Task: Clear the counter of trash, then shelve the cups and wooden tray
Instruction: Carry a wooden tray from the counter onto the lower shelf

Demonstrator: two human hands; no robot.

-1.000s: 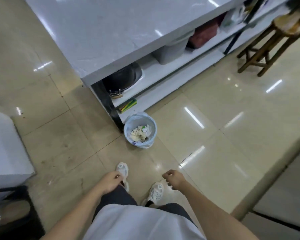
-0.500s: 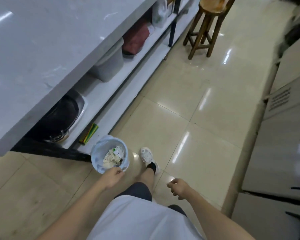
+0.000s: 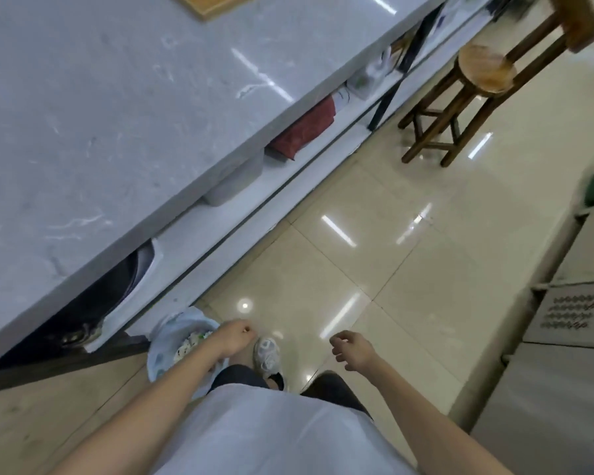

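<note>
The white marble counter (image 3: 110,108) runs along my left. A corner of the wooden tray (image 3: 216,3) shows on it at the top edge. On the floor at the counter's end stands a small bin lined with a pale blue bag (image 3: 172,341), with crumpled trash inside, partly hidden by my left forearm. My left hand (image 3: 235,337) hangs just right of the bin, fingers curled, holding nothing. My right hand (image 3: 352,347) hangs over the floor with loosely bent fingers, also holding nothing. No cups are in view.
Under the counter a white shelf (image 3: 186,231) holds a dark pan (image 3: 93,303), a grey tub (image 3: 234,183), a red cloth (image 3: 306,128) and white bags. A wooden stool (image 3: 484,73) stands ahead on the tiled floor. Steel cabinets (image 3: 563,337) line the right.
The view has swung right along the counter; the bin has slid to the lower left, the stool has come nearer, and the tray corner has appeared. Both hands stay low with nothing in them.
</note>
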